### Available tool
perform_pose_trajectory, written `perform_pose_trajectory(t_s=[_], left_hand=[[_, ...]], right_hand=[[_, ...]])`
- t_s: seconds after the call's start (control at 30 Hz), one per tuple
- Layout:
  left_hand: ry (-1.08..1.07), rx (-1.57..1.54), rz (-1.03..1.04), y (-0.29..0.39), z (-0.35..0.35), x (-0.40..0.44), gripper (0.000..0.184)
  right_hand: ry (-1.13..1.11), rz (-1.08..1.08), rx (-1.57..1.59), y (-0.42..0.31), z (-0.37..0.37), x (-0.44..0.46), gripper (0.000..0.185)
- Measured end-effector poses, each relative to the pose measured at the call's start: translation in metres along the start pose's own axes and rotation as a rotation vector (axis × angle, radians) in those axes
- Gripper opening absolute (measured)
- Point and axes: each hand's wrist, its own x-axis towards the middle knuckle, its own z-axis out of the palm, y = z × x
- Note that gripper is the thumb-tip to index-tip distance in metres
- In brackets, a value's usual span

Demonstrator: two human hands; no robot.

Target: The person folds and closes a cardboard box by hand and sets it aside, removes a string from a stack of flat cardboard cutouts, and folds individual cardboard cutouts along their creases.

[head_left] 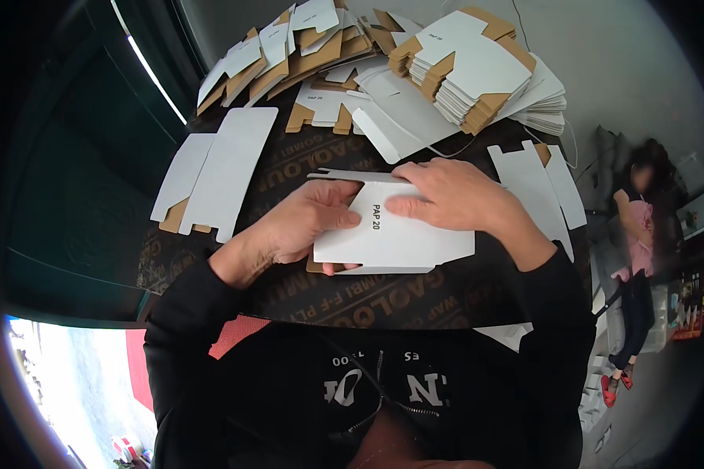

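A partly folded white cardboard box (pixel 414 238) printed "PAP 20" is between my hands above the dark table. My left hand (pixel 317 215) grips its left end, thumb on the top panel and fingertips showing below the near edge. Over the far right part bends my right hand (pixel 446 191), its thumb on the top panel and its fingers at the far edge. Side flaps stand partly bent along the far and near edges. Brown inner cardboard shows at the near left corner. What lies inside the box is hidden.
Flat cardboard blanks (pixel 231 168) lie at the left of the printed dark table (pixel 289 148), others (pixel 528 184) at the right. Tall stacks of blanks (pixel 477 59) fill the back. A person (pixel 637 234) in a pink apron is at the far right.
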Motion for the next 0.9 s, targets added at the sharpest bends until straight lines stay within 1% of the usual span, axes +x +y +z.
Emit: perform_pose_trajectory(t_s=[0.03, 0.07, 0.2, 0.23, 0.37, 0.53, 0.73, 0.87, 0.9], left_hand=[[-0.011, 0.015, -0.02, 0.001, 0.001, 0.0, 0.042], [-0.013, 0.019, -0.023, -0.001, 0.001, -0.002, 0.042], [-0.016, 0.362, 0.06, -0.027, 0.004, -0.015, 0.04], [-0.013, 0.355, 0.055, -0.028, 0.005, -0.016, 0.04], [-0.018, 0.365, -0.018, -0.027, 0.008, -0.022, 0.034], [0.01, 0.501, 0.032, -0.034, 0.007, -0.028, 0.034], [0.083, 0.615, 0.005, -0.04, 0.011, -0.038, 0.034], [0.223, 0.598, 0.199, -0.039, 0.016, -0.043, 0.036], [0.276, 0.621, 0.28, -0.033, 0.021, -0.045, 0.038]], right_hand=[[-0.072, 0.006, 0.03, 0.002, -0.002, -0.001, 0.078], [-0.068, 0.008, 0.034, 0.007, 0.0, -0.002, 0.078], [-0.043, -0.151, -0.003, 0.032, 0.024, -0.004, 0.097], [-0.052, -0.153, 0.002, 0.03, 0.026, -0.003, 0.097], [-0.071, -0.169, 0.052, 0.019, 0.025, -0.002, 0.108], [-0.016, -0.131, 0.09, 0.01, 0.024, -0.01, 0.103], [0.009, -0.094, 0.079, -0.005, 0.016, -0.028, 0.103], [0.203, -0.267, 0.128, 0.0, 0.012, -0.036, 0.09], [0.21, -0.259, 0.131, -0.001, 0.008, -0.039, 0.09]])
